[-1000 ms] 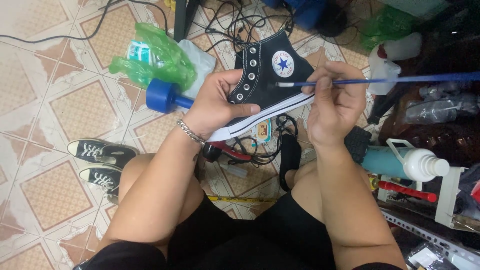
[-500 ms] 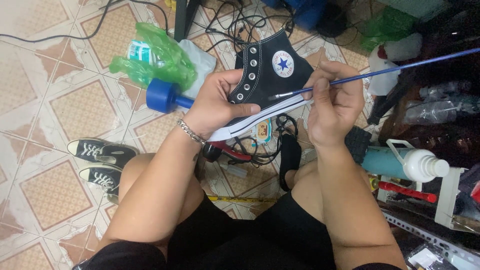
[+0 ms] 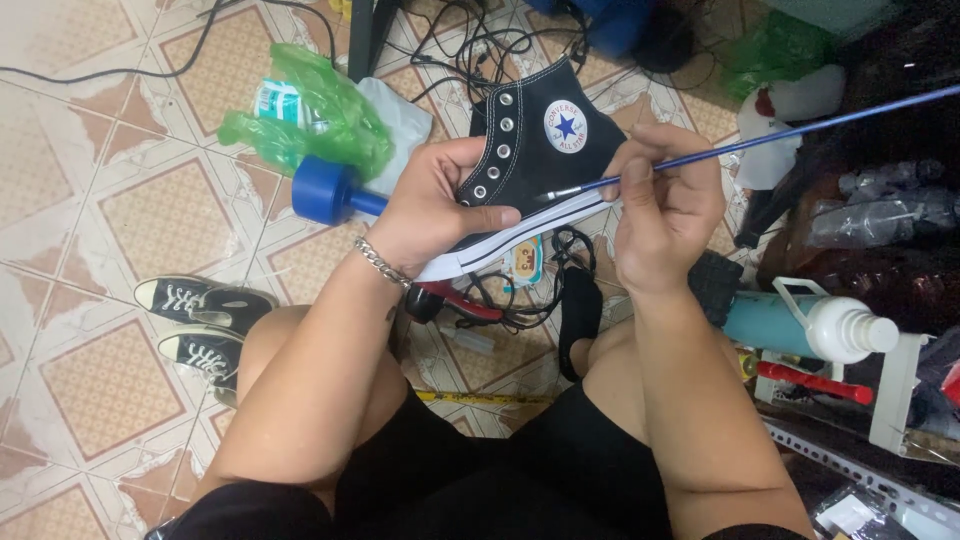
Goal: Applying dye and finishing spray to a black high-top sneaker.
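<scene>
So my left hand (image 3: 432,210) was wrapped around a black high-top sneaker (image 3: 525,160), held sole-down above my knees, while my right hand (image 3: 665,205) pinched a long blue paintbrush (image 3: 760,140) with its tip right at the white sole edge. Floor under everything was worn patterned tile (image 3: 90,190). Left of the left hand sat a green plastic bag (image 3: 310,110), below it a pair of dark sneakers (image 3: 200,325); cables (image 3: 450,50) tangled just beyond the shoe.
</scene>
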